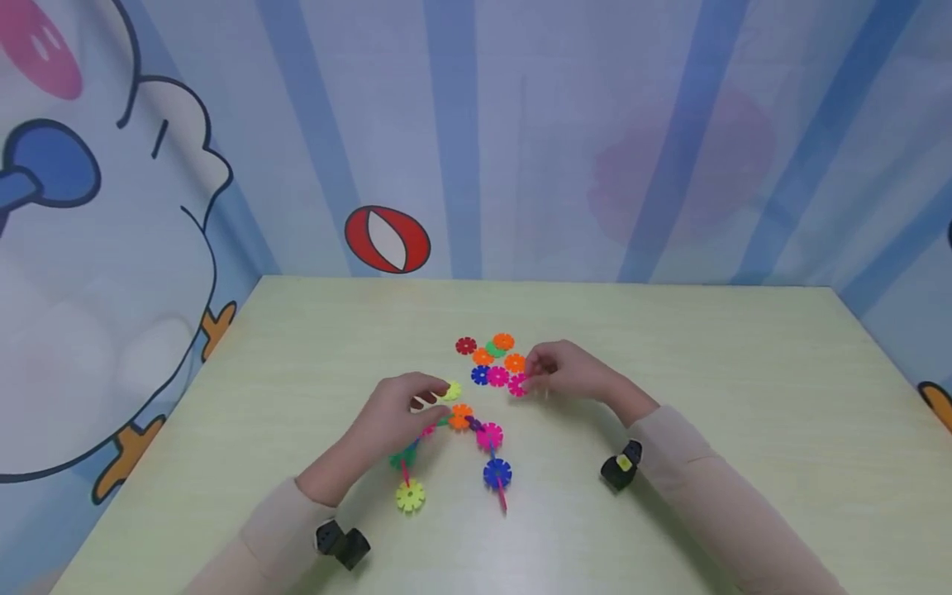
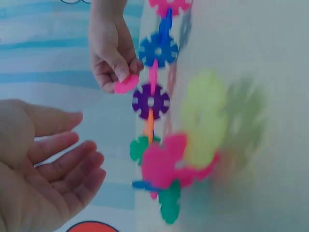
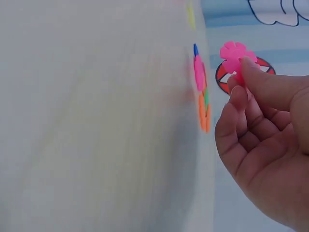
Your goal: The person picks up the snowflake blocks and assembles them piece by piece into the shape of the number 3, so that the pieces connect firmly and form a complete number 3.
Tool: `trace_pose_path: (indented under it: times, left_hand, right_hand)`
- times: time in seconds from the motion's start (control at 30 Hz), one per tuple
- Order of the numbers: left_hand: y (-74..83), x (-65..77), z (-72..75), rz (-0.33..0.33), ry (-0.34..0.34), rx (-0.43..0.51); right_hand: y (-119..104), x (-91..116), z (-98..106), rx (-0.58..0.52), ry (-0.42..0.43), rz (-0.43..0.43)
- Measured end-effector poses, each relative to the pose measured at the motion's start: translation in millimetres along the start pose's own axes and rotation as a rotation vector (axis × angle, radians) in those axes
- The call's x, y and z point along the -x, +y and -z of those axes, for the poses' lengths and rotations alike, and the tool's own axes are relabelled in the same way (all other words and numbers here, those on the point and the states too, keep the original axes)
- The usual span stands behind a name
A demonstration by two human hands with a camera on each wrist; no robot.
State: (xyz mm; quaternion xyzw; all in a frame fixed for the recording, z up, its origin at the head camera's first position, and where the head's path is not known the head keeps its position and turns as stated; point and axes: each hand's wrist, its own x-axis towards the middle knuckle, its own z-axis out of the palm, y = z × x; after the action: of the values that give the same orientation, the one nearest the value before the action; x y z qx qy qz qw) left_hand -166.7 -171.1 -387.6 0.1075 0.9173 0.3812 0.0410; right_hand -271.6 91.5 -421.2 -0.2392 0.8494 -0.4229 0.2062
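Pink disc (image 3: pixel 234 52) pinched in the right hand (image 1: pixel 568 369), near an arch-shaped chain (image 1: pixel 461 416)

From my remote seat, the head view shows two bare hands over a pale table (image 1: pixel 706 496). The right hand pinches the pink disc between thumb and fingertips, at the right edge of a cluster of loose discs (image 1: pixel 498 377) in red, orange, green, blue and pink. The right wrist view shows it raised off the tabletop, much of its notched rim uncovered. The left hand (image 1: pixel 397 411) holds nothing: its fingers are softly bent, and the left wrist view shows a gap between them and the chain. That chain bends like an arch, both ends toward the person, its discs joined at angles to one another.

I judge the pink disc to be thin plastic: very light, fairly stiff with slight spring, hard to break, smooth enough to slip from a loose pinch. I would hold it much as here, by one side of the rim, leaving the opposite notches bare. The chain seems the weaker thing; its joints could twist or pop apart. I would grip a single disc by its flat faces, right beside any joint under load, and never lift by an end.
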Motion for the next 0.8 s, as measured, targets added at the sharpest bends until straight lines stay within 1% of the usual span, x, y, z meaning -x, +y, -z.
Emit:
trace_pose_path:
  times: [0.07,0.13,0.17,0.23,0.37,0.5,0.63,0.73,0.8]
  left_hand:
    - [4.6,9.5,-6.3,0.042,0.047,0.04]
    - [7.3,18.5,-13.7,0.059,0.063,0.08]
    - [8.3,22.9,-17.6,0.058,0.063,0.096]
    - [10.6,30.7,-25.1,0.066,0.047,0.126]
    - [14.8,42.0,-38.1,0.097,-0.013,0.17]
    - [18.2,47.9,-48.3,0.125,-0.065,0.185]
    - [19.6,49.4,-56.8,0.149,-0.098,0.165]
    - [20.3,48.3,-61.7,0.192,-0.127,0.151]
    - [20.4,46.9,-64.3,0.223,-0.147,0.159]
  right_hand:
    - [-3.5,7.3,-0.8,-0.03,-0.01,0.009]
    - [-6.8,14.7,-2.2,-0.058,-0.022,0.021]
    - [-8.4,18.2,-3.1,-0.07,-0.028,0.024]
    - [-10.3,24.6,-5.4,-0.093,-0.039,0.023]
    - [-10.4,33.9,-11.2,-0.136,-0.066,0.034]
    - [-8.9,39.6,-18.6,-0.15,-0.098,0.053]
    - [-7.3,42.4,-25.9,-0.139,-0.126,0.073]
    - [-6.6,42.9,-29.7,-0.123,-0.145,0.089]
    - [-6.7,42.9,-31.3,-0.11,-0.156,0.09]
